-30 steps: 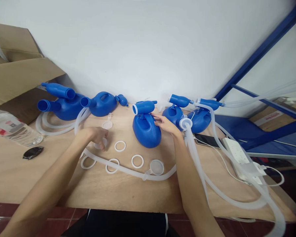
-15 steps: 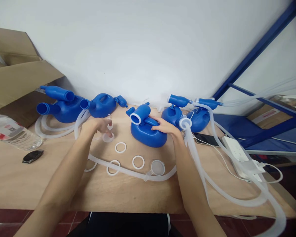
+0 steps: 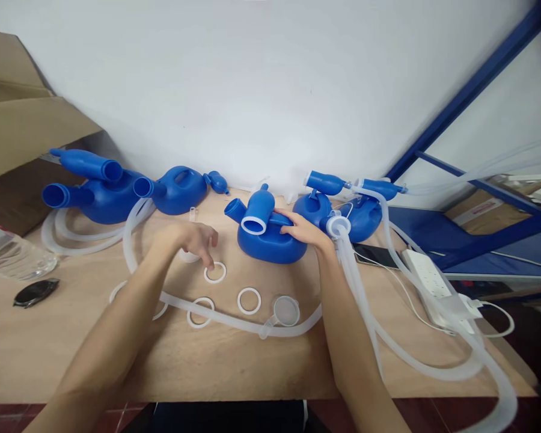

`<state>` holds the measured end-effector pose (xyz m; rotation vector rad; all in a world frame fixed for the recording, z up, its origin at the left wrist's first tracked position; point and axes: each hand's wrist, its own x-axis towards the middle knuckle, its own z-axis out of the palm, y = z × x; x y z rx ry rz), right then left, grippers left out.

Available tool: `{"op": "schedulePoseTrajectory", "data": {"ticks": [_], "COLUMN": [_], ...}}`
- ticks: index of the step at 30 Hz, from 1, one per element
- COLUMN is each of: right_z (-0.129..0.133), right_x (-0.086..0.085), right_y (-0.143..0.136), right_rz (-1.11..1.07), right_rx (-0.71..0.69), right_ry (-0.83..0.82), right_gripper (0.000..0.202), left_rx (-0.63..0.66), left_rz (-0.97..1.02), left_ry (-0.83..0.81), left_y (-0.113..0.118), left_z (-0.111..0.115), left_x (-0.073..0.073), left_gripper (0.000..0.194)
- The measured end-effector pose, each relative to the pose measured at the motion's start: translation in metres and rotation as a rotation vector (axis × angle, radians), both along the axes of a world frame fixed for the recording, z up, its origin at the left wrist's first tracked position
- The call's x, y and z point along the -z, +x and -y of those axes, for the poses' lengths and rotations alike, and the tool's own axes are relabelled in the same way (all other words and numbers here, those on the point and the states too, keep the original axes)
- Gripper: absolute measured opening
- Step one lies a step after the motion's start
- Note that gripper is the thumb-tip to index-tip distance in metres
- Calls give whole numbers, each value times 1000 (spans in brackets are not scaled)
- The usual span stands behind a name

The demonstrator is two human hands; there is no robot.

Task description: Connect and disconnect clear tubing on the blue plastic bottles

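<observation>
My right hand (image 3: 303,230) grips the handle of a blue plastic urinal bottle (image 3: 270,248), which stands on the table. A blue funnel-shaped piece with a white ring round its mouth (image 3: 258,207) lies across the bottle's top, beside the open neck (image 3: 235,209). Over to the left, my left hand (image 3: 197,240) hovers low with its fingers apart, one fingertip at the edge of a flat white ring (image 3: 215,282). Under that hand a translucent cap (image 3: 189,257) is partly hidden. Nearer me lie another white ring (image 3: 249,313) and a translucent cap with a strap (image 3: 287,311).
More blue bottles stand at the left (image 3: 110,201) and right (image 3: 313,207). Clear hose (image 3: 234,320) crosses the table before me. A water bottle (image 3: 15,252), sunglasses (image 3: 36,293), a phone (image 3: 376,255) and a power strip (image 3: 426,276) lie around; a cardboard box (image 3: 36,138) is far left.
My left hand has moved right and nearer me, from the translucent cap to a white ring. The funnel-shaped piece on the bottle has turned so its mouth faces me more.
</observation>
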<state>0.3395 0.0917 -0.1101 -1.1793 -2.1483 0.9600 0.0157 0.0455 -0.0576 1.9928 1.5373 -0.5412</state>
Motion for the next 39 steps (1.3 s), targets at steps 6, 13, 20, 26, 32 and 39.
{"op": "schedulePoseTrajectory", "data": {"ticks": [6, 13, 20, 26, 32, 39], "right_z": [1, 1, 4, 6, 6, 8], "right_x": [2, 5, 8, 13, 15, 15], "right_y": [0, 1, 0, -5, -5, -5], "right_rz": [-49, -62, -64, -89, -75, -72], "right_rx": [-2, 10, -13, -5, -1, 24], "right_ry": [22, 63, 122, 163, 179, 192], "right_gripper": [70, 67, 58, 48, 48, 50], "left_rx": [29, 8, -87, -45, -48, 32], "left_rz": [-175, 10, 496, 821, 830, 831], "left_ry": [26, 77, 421, 454, 418, 403], "left_y": [68, 43, -39, -21, -14, -6], "left_z": [14, 2, -9, -6, -8, -6], "left_x": [34, 37, -19, -13, -12, -11], "left_gripper": [65, 46, 63, 67, 73, 65]}}
